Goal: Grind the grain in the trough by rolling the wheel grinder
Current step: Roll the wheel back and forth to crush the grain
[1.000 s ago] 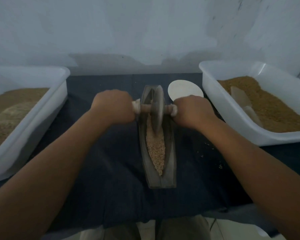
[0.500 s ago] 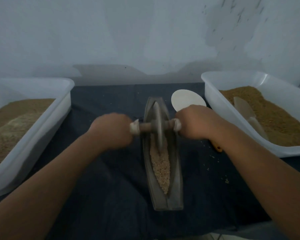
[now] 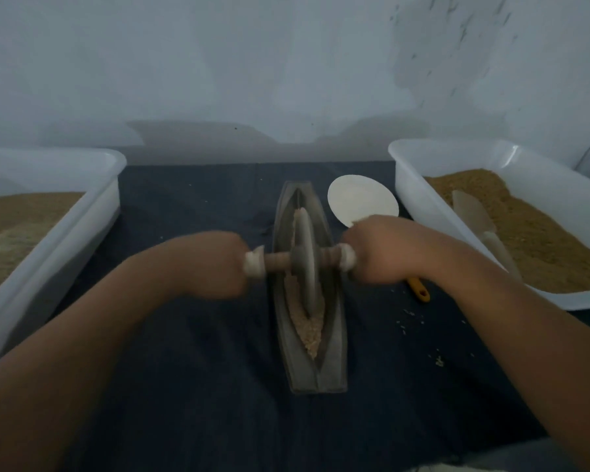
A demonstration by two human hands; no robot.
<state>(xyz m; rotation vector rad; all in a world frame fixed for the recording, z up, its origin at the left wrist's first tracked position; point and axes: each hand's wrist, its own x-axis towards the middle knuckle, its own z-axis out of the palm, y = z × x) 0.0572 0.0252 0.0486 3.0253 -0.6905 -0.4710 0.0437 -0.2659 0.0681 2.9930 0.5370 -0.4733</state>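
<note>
A dark boat-shaped trough lies lengthwise on the dark cloth in the middle. Pale grain fills its groove. The wheel grinder stands upright in the groove near the trough's middle, on a wooden axle with white ends. My left hand grips the left end of the axle. My right hand grips the right end. Part of the grain is hidden behind the wheel.
A white tub of brown grain stands at the left. A second white tub at the right holds grain and a clear scoop. A white round dish and a yellow handle lie by my right hand. Loose grains dot the cloth.
The wheel has rolled from the trough's far end towards me, to about its middle, with both hands moving along with it. The camera view has shifted a little.
</note>
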